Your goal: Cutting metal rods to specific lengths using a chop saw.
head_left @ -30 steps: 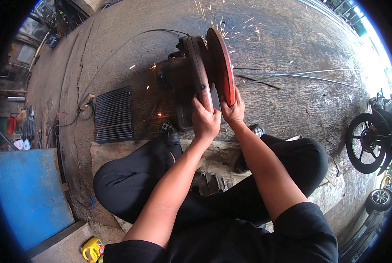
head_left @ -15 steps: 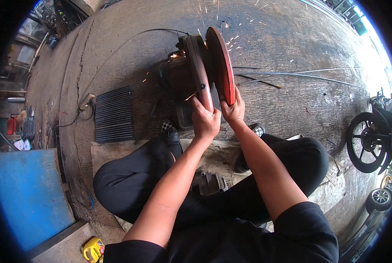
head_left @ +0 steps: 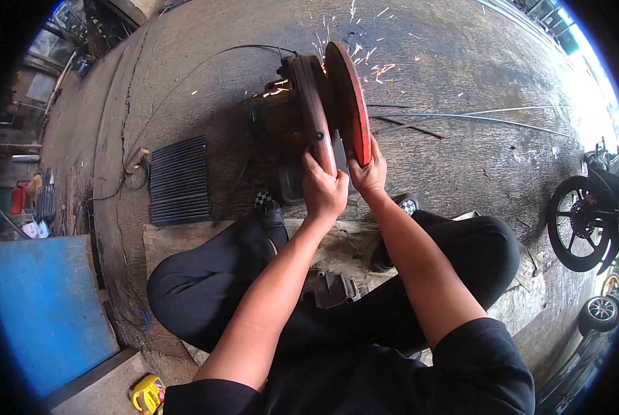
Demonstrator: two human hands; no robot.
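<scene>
A cut-off saw (head_left: 281, 117) stands on the floor beyond my feet, and sparks spray from its top and left side. My left hand (head_left: 325, 188) is closed round the near end of the saw's long reddish-brown handle (head_left: 314, 104). Beside it, my right hand (head_left: 369, 171) grips the lower rim of the round red disc-shaped guard (head_left: 354, 100), seen nearly edge-on. The cutting wheel and the piece being cut are hidden behind the guard and handle.
Thin metal rods (head_left: 461, 116) lie right of the saw. A stack of dark bars (head_left: 178, 181) rests at left, near a cable (head_left: 105, 198). A metal block (head_left: 333, 289) sits between my legs. A motorcycle wheel (head_left: 578, 223), a blue panel (head_left: 46, 304) and a yellow bottle (head_left: 147, 394) stand around.
The sparks have grown thicker above the disc-shaped guard and at the saw's left side. Both hands keep the same grip, and the saw shows no visible shift.
</scene>
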